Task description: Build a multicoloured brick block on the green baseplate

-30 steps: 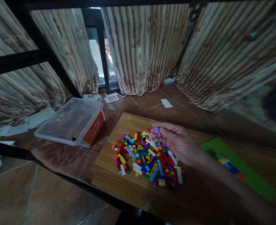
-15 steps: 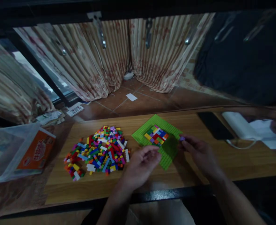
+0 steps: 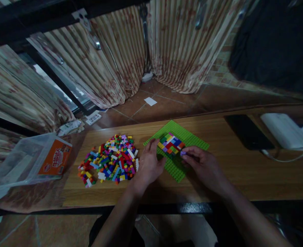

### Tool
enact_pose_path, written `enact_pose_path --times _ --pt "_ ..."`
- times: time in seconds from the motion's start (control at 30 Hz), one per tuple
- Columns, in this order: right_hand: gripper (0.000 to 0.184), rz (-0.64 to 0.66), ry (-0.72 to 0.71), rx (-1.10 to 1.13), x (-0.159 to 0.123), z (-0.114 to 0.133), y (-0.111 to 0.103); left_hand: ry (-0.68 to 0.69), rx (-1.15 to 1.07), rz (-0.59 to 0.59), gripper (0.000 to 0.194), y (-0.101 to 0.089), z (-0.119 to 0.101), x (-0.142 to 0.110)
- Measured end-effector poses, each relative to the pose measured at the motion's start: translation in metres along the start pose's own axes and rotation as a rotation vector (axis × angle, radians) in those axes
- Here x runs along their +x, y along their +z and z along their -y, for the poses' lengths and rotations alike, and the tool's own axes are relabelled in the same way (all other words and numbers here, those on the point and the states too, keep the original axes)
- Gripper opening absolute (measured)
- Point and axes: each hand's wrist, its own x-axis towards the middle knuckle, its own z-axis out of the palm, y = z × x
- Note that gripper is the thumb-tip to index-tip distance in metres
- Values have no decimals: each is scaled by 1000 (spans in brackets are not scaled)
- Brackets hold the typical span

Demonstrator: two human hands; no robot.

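A green baseplate (image 3: 192, 139) lies on the wooden table (image 3: 244, 175), with a patch of coloured bricks (image 3: 171, 143) built on its middle. My right hand (image 3: 205, 166) pinches a small purple brick (image 3: 183, 153) just right of and below that patch. My left hand (image 3: 148, 164) rests on the plate's left edge, fingers loosely spread, holding nothing that I can see. A heap of loose coloured bricks (image 3: 109, 161) lies to the left of my left hand.
A clear plastic tub with an orange label (image 3: 33, 163) sits at the table's left end. A black phone (image 3: 247, 132) and a white box (image 3: 285, 132) with a cable lie at the right. Striped curtains (image 3: 131, 58) hang behind the table.
The view swung from the brick heap to the baseplate. My right hand carried the purple brick from the heap to the plate; my left hand came to the plate's left edge.
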Motion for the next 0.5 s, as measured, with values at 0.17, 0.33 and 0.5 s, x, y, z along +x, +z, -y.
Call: enact_pose_path --times 0.17,0.33,0.5 --pt "15 -2 -52 -106 -2 2 2 40 92 24 82 10 2 6" --pt "16 -9 -18 -131 -1 3 2 3 220 12 88 16 -5 2" --pt "17 -45 17 -140 0 -1 -4 -132 367 -11 87 22 -25 -5"
